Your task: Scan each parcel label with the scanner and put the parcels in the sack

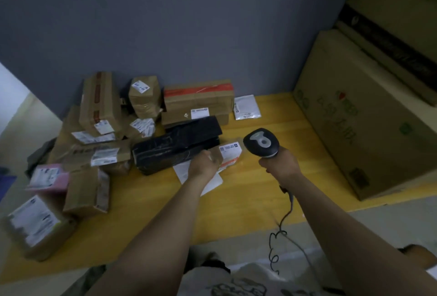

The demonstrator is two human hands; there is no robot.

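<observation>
The small brown parcel (pixel 224 157), just right of the black parcel (pixel 177 144) on the surface (pixel 272 111), is held at its left end by the left hand (pixel 204 164), label (pixel 229 148) end toward the scanner (pixel 261 142); the right hand (pixel 279 165) grips the scanner, whose head hangs just beside that label.

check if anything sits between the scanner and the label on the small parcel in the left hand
Nothing visible does. The scanner in the right hand hangs just beside the small parcel held by the left hand; its label faces up, uncovered. The sack is out of view.
</observation>
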